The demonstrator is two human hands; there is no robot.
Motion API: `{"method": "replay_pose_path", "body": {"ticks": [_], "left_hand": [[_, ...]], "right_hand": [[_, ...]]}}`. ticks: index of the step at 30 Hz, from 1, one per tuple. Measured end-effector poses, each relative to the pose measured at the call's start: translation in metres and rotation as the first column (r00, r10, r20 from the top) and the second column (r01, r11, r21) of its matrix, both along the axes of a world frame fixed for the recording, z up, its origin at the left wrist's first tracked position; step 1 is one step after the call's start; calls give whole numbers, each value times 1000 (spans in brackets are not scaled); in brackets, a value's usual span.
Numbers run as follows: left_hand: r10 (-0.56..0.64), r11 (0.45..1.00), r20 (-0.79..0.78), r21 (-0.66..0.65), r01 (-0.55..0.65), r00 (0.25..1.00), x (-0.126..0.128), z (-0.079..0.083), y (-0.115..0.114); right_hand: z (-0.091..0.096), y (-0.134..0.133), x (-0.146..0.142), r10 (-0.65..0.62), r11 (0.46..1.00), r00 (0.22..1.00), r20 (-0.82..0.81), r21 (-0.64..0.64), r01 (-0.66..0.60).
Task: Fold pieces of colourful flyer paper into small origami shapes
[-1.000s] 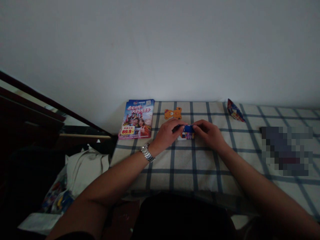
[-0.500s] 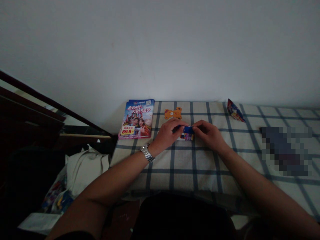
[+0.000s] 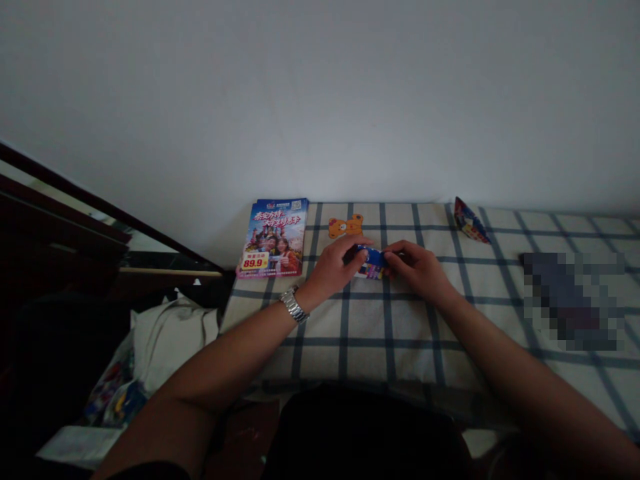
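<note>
A small folded flyer (image 3: 371,265), printed blue and purple, is held low over the checked tablecloth. My left hand (image 3: 335,267), with a metal watch (image 3: 294,305) on the wrist, pinches its left end. At the right end, the thumb and fingers of my right hand (image 3: 419,270) are closed on it. Parts of the paper are hidden by the fingers. Just beyond my left hand lies an orange bear figure (image 3: 344,227). To the left is a stack of flyers (image 3: 275,237) with a castle picture and "89.9" on top.
A folded paper piece (image 3: 470,221) stands at the back right near the wall (image 3: 370,100). A blurred-out dark object (image 3: 565,293) lies on the checked cloth (image 3: 325,347) at right. Beside the table's left edge are a white bag (image 3: 167,340) and a dark wooden frame (image 3: 55,227).
The folded flyer has tilted a little between my fingers, showing more of its blue and purple print. My hands have barely moved.
</note>
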State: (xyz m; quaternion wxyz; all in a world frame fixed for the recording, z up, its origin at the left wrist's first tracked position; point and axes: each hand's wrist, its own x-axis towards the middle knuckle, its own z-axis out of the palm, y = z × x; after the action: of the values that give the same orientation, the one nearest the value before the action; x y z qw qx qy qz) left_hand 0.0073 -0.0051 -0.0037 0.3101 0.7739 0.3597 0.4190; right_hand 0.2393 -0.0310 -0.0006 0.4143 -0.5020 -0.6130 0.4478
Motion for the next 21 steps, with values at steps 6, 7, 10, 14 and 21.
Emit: {"method": "replay_pose_path", "body": {"ticks": [6,7,10,14,21], "left_hand": [[72,987,97,-149,-57,993,1,-1,3],[79,987,99,-151,-63,992,1,-1,3],[87,988,106,-136,-72,991,1,-3,5],[81,989,119,-133,-65,990,0,-5,6],[82,991,124,-118,-68,989,1,-1,4]], "right_hand": [[0,1,1,-14,1000,999,-30,-10,14],[0,1,1,-9,1000,1000,-28,-13,8],[3,0,0,8,1000,1000,-20,-16,-8],[4,0,-2,13,1000,1000,-20,-16,-14],[4,-1,-2,15,999,1000,-26,-34,-16]]}}
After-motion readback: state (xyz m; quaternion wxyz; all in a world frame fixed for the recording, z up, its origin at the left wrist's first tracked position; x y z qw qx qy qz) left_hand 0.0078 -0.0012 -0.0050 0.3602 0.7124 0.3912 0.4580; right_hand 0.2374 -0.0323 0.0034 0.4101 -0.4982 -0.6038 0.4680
